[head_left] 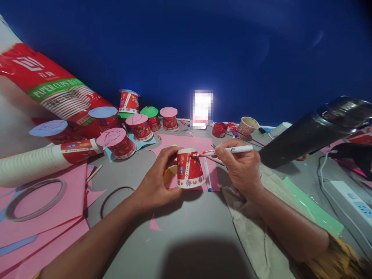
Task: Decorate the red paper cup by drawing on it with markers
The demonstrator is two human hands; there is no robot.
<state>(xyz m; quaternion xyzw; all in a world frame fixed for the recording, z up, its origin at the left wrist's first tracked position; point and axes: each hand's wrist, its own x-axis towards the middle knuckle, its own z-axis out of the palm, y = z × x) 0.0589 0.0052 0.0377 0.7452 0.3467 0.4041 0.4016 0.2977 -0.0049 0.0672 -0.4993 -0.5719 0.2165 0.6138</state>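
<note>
My left hand (158, 180) grips a red and white printed paper cup (190, 168) from its left side; the cup is upside down and slightly tilted. In my right hand (240, 166) is a white acrylic marker (238, 149), its red-smeared tip pointing left at the cup's upper side. From this view I cannot tell if the tip touches. Below the marker, a second white pen with a blue end (207, 174) lies on pink paper (215, 182). Part of a yellow piece (171, 174) shows behind the cup and my left fingers.
Several upturned cups with paper discs, one a pink-topped cup (116, 143), stand at left, near a cup stack (29, 162) and tape roll (36, 199). At right are a dark thermos (305, 131), a cloth (255, 224) and a power strip (353, 201). A paint jar (219, 130) stands behind.
</note>
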